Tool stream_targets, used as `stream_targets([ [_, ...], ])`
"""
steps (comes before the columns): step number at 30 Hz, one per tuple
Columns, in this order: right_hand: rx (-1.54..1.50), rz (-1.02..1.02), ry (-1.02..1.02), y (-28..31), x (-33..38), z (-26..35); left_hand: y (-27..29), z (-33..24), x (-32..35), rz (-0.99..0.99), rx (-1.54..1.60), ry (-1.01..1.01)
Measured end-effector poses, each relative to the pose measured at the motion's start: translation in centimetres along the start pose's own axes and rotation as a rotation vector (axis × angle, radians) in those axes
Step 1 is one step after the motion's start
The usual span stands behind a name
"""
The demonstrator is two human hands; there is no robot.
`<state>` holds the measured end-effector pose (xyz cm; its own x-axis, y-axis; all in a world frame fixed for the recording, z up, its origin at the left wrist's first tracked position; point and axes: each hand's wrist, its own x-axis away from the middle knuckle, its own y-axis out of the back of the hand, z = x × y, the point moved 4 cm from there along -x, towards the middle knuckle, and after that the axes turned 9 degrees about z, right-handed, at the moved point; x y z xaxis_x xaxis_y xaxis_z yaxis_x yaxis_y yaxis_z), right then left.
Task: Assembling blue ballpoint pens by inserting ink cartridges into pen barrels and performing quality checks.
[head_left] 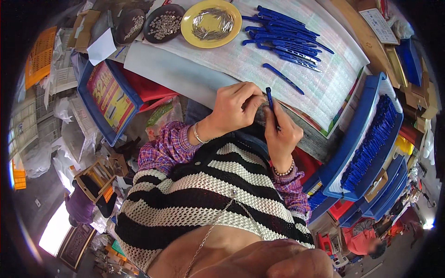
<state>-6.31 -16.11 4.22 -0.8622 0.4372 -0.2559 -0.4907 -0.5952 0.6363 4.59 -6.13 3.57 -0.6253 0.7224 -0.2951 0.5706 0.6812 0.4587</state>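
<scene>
My right hand grips a narrow blue handle-like piece, its end standing up between thumb and fingers. Close beside it, the fingers of my left hand are pinched together near the piece; whatever they hold is too small to make out. Both hands are at the table's near edge. A single blue piece lies just beyond them on the white foam sheet. Farther back is a loose pile of similar blue pieces, a few with silvery metal showing.
A yellow plate holds thin metal pins. Beside it, one dark bowl carries small round metal parts, another dark bowl smaller bits. At right, a blue tray is full of blue pieces. A blue crate stands left. Other people are in the background.
</scene>
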Motion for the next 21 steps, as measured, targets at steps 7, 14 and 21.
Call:
stream_targets([
  [7, -0.108, 0.087, -0.163, 0.8, -0.2, -0.7, -0.7, -0.1, -0.6, 0.081, -0.033, 0.11],
  [14, -0.308, -0.078, -0.102, 1.1, 0.7, -1.9, -1.5, 0.4, -0.4, 0.107, -0.069, 0.024],
  [21, -0.316, -0.077, -0.11, 1.9, 1.6, -1.9, -2.2, -0.1, -0.2, 0.146, -0.02, 0.006],
])
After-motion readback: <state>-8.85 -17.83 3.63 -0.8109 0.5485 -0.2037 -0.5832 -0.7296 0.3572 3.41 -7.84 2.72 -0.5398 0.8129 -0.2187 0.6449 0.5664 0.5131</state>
